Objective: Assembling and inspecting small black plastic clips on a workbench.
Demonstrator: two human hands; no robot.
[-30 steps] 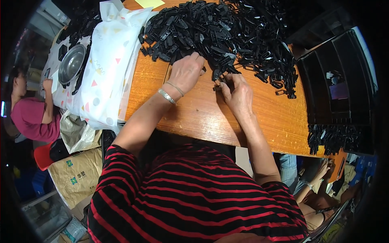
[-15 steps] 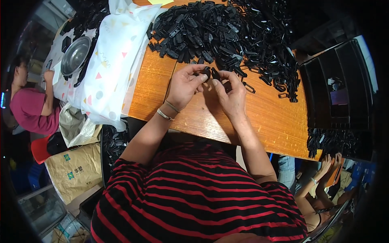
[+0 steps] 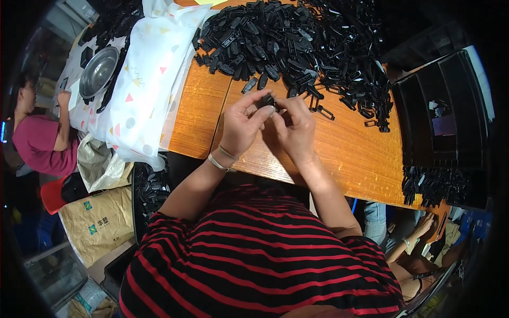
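Above the wooden table, both hands meet at a small black plastic piece. My left hand pinches it between thumb and fingers. My right hand is closed at the other end of it, thumb and fingertips pressed together. The fingers hide much of the piece, so whether it is one part or two joined cannot be made out. Just beyond my hands spreads a large heap of black plastic clip-like parts. A few loose parts lie at its near edge, beside my right hand.
A white patterned plastic bag lies along the left, with a metal bowl past it. A dark open box stands at the right, more black parts before it. One person sits at left; another's hand shows lower right.
The black pieces held apart in my two hands have come together between my fingertips. Two loose parts now show on the table near my left fingers.
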